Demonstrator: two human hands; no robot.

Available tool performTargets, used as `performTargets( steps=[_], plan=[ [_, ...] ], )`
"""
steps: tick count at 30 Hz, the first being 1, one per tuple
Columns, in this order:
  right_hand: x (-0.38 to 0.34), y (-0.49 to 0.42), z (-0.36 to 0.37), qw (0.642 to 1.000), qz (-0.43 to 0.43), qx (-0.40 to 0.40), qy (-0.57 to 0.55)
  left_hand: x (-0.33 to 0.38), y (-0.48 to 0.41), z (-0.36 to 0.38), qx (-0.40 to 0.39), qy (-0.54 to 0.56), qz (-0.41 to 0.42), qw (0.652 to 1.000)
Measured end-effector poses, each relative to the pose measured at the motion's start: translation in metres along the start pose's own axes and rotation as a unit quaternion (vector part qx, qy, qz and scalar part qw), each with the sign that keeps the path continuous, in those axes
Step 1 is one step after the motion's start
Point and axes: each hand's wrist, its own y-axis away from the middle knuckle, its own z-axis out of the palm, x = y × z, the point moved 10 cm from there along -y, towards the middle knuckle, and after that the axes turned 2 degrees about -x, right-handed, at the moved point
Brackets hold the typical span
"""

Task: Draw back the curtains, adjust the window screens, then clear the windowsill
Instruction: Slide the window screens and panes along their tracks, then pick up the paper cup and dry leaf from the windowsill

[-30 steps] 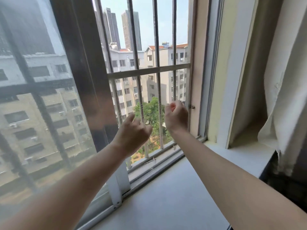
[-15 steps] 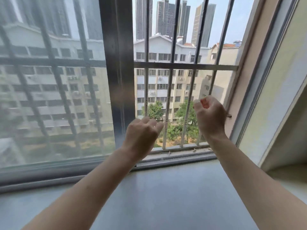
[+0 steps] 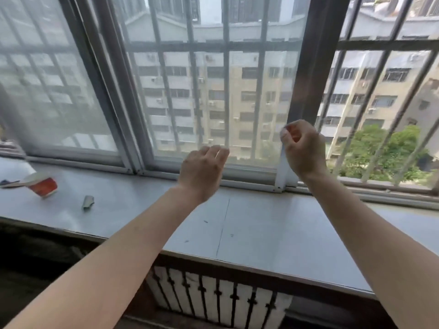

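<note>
My left hand [image 3: 202, 172] hovers above the grey windowsill [image 3: 261, 224], fingers loosely extended toward the mesh window screen [image 3: 213, 96], holding nothing. My right hand [image 3: 303, 148] is curled into a loose fist in front of the screen's dark upright frame [image 3: 306, 67]; I cannot tell whether it touches the frame. On the sill at the far left a red paper cup [image 3: 45, 187] lies on its side. A small crumpled grey-green scrap [image 3: 88, 201] lies to its right. No curtain is in view.
To the right of the frame the window is open, with metal security bars [image 3: 380, 96] outside. A second screened pane [image 3: 52, 91] fills the left. A flat blue-and-white object [image 3: 9, 182] lies beside the cup. A radiator grille [image 3: 213, 298] sits under the sill.
The view has swung left: the curtain and right wall have gone out of view, and the cup and scrap have appeared. Both hands stay raised; my left fingers have uncurled.
</note>
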Motion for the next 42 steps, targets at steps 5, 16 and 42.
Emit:
performTargets(
  steps=[5,16,42],
  plan=[
    [-0.031,0.042,0.092,0.997,0.001,-0.081,-0.017,-0.061,0.050,0.016,-0.037,-0.006,-0.046,0.998],
    [-0.114,0.087,0.335,0.955,-0.033,-0.289,-0.059,-0.217,0.086,0.058,-0.044,-0.073,-0.111,0.990],
    [-0.162,0.192,0.716,0.740,0.064,-0.617,0.260,-0.627,0.229,0.163,-0.200,-0.004,-0.412,0.889]
  ],
)
